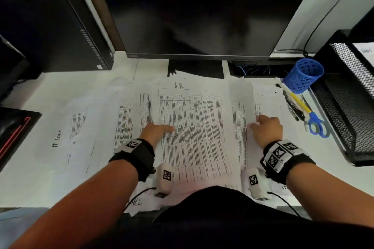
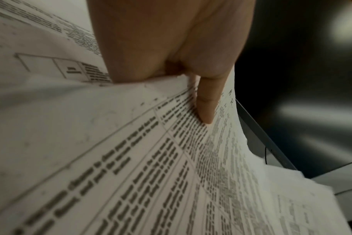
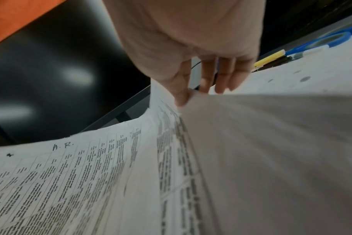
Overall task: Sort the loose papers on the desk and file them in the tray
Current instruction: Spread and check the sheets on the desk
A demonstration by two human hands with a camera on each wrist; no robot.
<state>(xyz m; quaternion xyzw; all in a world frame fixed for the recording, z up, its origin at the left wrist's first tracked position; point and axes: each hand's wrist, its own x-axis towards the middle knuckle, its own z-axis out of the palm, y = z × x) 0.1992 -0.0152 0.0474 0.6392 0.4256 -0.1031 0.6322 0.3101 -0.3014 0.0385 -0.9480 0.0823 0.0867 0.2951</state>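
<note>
Our left hand (image 1: pixel 155 130) presses printed white table sheet (image 1: pixel 194 133) at desk's near edge, fingers straight; right hand (image 1: pixel 267 127) pinches neighbouring white sheet (image 1: pixel 240 119).

A white desk (image 1: pixel 36 168) carries overlapping printed papers (image 1: pixel 192 127) across its middle. At two o'clock a blue mesh pen cup (image 1: pixel 303 75) lies tipped, with pens (image 1: pixel 293 101) and blue scissors (image 1: pixel 316 125) beside it. A black mesh tray (image 1: pixel 344 119) sits at three o'clock.

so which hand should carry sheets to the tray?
Probably right: the right hand already pinches a sheet's edge and is nearer the mesh tray. The left hand presses the A.R. sheet.
</note>
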